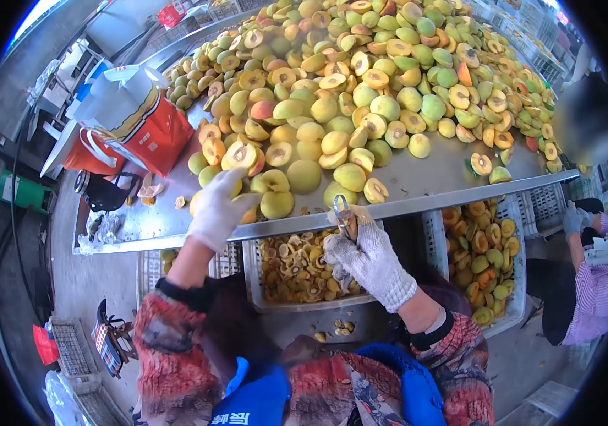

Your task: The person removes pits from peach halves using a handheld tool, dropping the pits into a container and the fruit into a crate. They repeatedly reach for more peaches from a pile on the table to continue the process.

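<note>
My left hand (217, 211) wears a white glove and reaches over the near edge of the metal table, its thumb and fingers apart. It is beside a cut peach half (243, 157) and several yellow-green peaches; whether the fingertips touch one is hard to tell. In a grey-white knit glove, my right hand (371, 261) is closed around a pitting tool (346, 219) with a metal loop at its top, held upright at the table's rim. A large heap of halved peaches (325, 110), many with brown pits showing, covers the table.
Below the table edge (431, 204) sits a crate (253, 273) of pits and scraps. To its right stands a crate (520, 277) of peach halves. A red and white bag (144, 131) rests at the left. Another person's gloved hand (572, 219) shows at far right.
</note>
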A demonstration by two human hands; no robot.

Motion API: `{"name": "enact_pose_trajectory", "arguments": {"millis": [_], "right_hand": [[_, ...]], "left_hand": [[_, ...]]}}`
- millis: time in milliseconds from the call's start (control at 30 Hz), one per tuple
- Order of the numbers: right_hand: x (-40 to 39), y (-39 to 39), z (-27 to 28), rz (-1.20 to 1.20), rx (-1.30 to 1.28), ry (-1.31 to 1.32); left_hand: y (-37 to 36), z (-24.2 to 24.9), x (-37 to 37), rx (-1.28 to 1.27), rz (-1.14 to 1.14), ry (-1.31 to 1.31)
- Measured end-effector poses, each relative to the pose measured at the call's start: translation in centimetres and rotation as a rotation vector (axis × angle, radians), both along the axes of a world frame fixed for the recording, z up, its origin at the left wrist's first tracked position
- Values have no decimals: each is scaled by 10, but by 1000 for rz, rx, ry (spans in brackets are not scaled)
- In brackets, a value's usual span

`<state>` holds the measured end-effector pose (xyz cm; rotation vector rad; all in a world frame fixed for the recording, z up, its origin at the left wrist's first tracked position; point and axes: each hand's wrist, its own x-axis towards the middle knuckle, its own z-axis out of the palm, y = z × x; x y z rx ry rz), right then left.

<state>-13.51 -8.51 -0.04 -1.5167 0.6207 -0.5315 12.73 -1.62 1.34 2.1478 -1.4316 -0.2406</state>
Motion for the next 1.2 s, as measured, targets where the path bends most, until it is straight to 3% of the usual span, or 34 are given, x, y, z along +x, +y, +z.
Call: {"name": "enact_pose_trajectory", "arguments": {"millis": [67,167,267,300,333,467,567,600,633,667,700,767,900,1033,1200], "right_hand": [[-2,-1,-2,-58,-85,30],[-6,-6,-2,5,150,142],[-9,-10,-14,12,187,41],[-9,-11,-14,29,183,-6],[-11,-9,0,29,404,-13],[-11,-5,-10,20,452,-159],[-11,0,-11,52,441,-135],[-10,2,-6,66,416,-107],[-8,3,-3,80,391,-80],[-7,5,-4,72,120,12],[-5,7,-4,69,88,10],[-1,13,-3,64,28,14],[8,19,-17,-72,-516,-25],[9,21,-28,1,-623,130],[9,27,-38,-37,-691,76]], "left_hand": [[-36,-17,4,53,-153,-233],[-68,-24,2,317,-305,-372],[-85,-16,-4,520,-339,-350],[-87,-18,-4,532,-315,-301],[-87,-21,-4,544,-289,-253],[-80,-13,-13,439,-159,-65],[-62,-36,1,-40,-32,821],[-52,-17,-17,-227,-24,1254],[-44,-20,-21,-311,-15,1516],[-32,-19,-29,-347,-21,1652],[-24,-16,-41,-382,-26,1789],[-18,-28,-57,-462,-68,1796],[-3,-17,-98,-490,-12,1824],[-2,-16,-118,-520,88,1687],[2,-16,-130,-553,175,1645]]}}
